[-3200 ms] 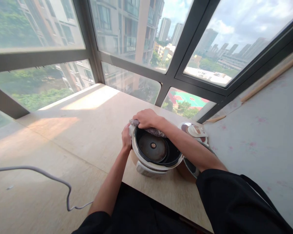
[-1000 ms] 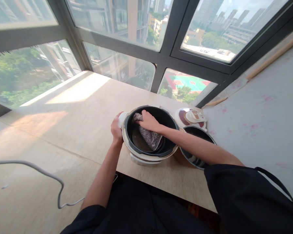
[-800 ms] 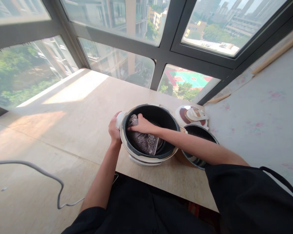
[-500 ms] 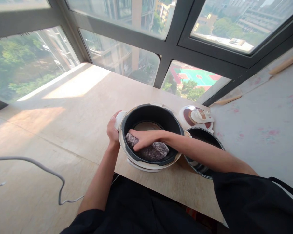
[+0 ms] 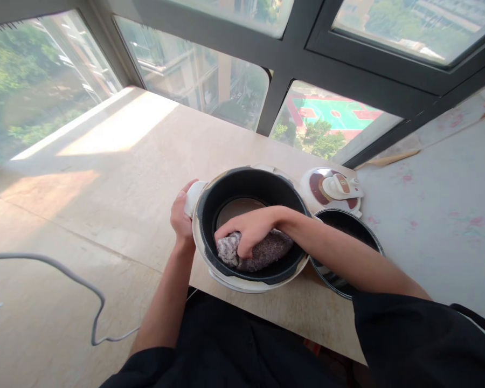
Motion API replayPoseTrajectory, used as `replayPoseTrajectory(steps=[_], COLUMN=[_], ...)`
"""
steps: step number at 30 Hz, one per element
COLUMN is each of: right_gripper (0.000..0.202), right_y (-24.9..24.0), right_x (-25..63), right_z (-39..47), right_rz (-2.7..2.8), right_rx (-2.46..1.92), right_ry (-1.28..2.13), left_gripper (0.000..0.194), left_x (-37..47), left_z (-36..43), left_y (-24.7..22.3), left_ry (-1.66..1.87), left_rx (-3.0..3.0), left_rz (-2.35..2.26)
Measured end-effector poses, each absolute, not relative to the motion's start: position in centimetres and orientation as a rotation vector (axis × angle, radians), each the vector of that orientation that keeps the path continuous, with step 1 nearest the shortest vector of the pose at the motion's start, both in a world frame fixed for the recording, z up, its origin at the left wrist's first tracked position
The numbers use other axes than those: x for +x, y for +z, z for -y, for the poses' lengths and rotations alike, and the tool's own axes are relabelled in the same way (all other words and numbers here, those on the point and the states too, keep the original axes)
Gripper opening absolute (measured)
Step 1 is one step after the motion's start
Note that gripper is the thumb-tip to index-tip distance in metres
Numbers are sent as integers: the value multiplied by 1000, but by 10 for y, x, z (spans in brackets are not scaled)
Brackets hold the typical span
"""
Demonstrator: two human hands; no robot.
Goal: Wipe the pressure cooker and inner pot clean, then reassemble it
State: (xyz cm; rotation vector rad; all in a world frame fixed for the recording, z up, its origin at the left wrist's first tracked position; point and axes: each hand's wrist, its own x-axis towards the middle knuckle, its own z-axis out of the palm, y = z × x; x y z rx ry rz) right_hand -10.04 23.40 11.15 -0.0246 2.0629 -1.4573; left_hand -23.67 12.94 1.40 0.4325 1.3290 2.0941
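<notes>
A white electric pressure cooker [image 5: 199, 237] with a dark, hollow inside stands near the counter's front edge. At its left side, my left hand [image 5: 181, 215] is wrapped round the white side handle [image 5: 194, 198]. Reaching down inside, my right hand [image 5: 253, 229] grips a bunched grey-brown cloth [image 5: 269, 252] against the near inner wall. The fingertips of that hand are partly hidden by the cloth. A round, paler bottom [image 5: 240, 209] shows inside the cooker beyond the hand.
To the right, partly under my right forearm, sits a black inner pot [image 5: 347, 221]. Behind it lies the cooker's white and brown lid [image 5: 333, 188], close to the flowered wall [image 5: 440, 215]. A grey cord [image 5: 64, 269] runs over the counter [image 5: 117, 215] at left. Windows line the back.
My right hand has shifted the cloth slightly rightward along the near inner wall, its wrist more arched. My left hand stays on the handle. The view has tilted down a little.
</notes>
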Motion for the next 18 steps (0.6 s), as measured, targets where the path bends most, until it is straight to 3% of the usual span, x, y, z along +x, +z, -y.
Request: replayPoseTrajectory(steps=[6, 12, 18], right_gripper=[39, 52, 44], right_y=[100, 70, 69], right_x=[-105, -111, -114], right_z=[-235, -225, -217], right_rz=[-2318, -2720, -2757], right_rx=[614, 1076, 1190], right_ry=[-1766, -1335, -1118], left_gripper=[45, 44, 46], left_x=[-235, -235, -236], left_z=[-131, -131, -131], left_y=[16, 18, 16], left_ry=[2117, 2107, 2122], left_rx=[401, 452, 434], left_rz=[-1285, -1285, -1282])
